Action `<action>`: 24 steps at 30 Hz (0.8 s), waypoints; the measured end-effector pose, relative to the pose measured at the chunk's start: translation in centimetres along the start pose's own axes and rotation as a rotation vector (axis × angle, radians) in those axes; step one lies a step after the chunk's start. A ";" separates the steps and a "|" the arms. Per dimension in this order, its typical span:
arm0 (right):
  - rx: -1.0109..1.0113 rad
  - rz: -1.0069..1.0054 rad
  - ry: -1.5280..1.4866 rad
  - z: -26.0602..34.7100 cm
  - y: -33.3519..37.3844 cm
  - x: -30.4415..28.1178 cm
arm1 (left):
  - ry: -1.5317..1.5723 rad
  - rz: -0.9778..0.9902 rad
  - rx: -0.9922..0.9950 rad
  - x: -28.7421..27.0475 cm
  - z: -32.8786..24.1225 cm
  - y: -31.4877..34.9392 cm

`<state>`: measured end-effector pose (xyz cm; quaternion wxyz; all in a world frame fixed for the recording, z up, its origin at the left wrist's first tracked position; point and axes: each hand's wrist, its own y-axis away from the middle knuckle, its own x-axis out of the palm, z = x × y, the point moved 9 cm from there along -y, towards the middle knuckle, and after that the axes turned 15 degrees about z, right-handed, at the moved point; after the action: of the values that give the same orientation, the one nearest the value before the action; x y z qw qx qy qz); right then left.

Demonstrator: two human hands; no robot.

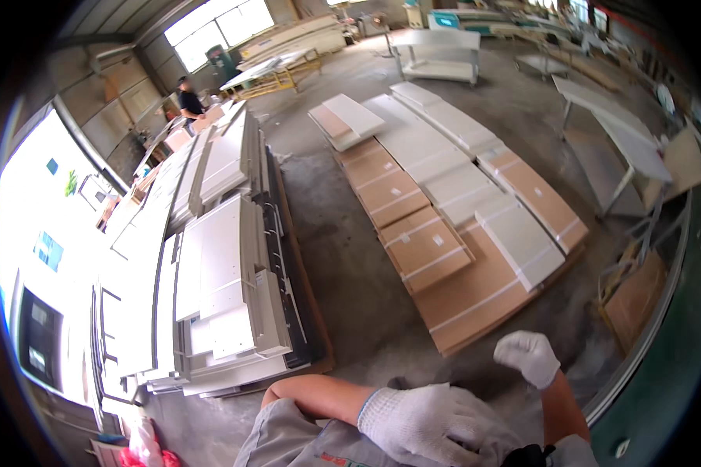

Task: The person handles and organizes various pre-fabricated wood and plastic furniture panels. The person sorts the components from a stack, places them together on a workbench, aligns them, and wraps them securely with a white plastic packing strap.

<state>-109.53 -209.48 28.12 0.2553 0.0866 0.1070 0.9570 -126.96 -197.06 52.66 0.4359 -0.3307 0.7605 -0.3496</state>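
My left hand (428,424), in a white knitted glove, lies across the front of my grey shirt (319,444). Its fingers are stretched out, and I see nothing held in it. My right hand (530,359), gloved in white too, is raised at the lower right with its fingers curled in and nothing showing in them. Beyond it, apart from the hand, is a low stack of flat brown cardboard packs (475,288) and white panels (519,240) bound with pale straps.
On the left, a taller stack of white panels (214,257) stands beside the floor aisle (350,257). Farther off are a person (188,101) in dark clothes, a white trolley (438,54) and a yellow-framed table (276,70). A white-topped table (615,128) stands at right, near a green surface (670,373).
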 end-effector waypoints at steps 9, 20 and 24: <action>-0.621 1.239 0.325 17.9 5.4 18.1 | -0.665 0.194 -0.323 -2.7 -6.7 2.4; -0.699 1.178 0.605 23.1 5.9 22.6 | -0.616 0.200 -0.400 -3.1 -6.1 4.5; -0.719 0.997 0.776 23.2 7.5 22.4 | -0.616 0.153 -0.294 -3.9 -6.3 3.7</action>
<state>-127.10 -200.75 54.78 -0.2547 -0.3097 -0.1835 0.8975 -131.72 -190.37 53.63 0.6177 -0.4220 0.6580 -0.0865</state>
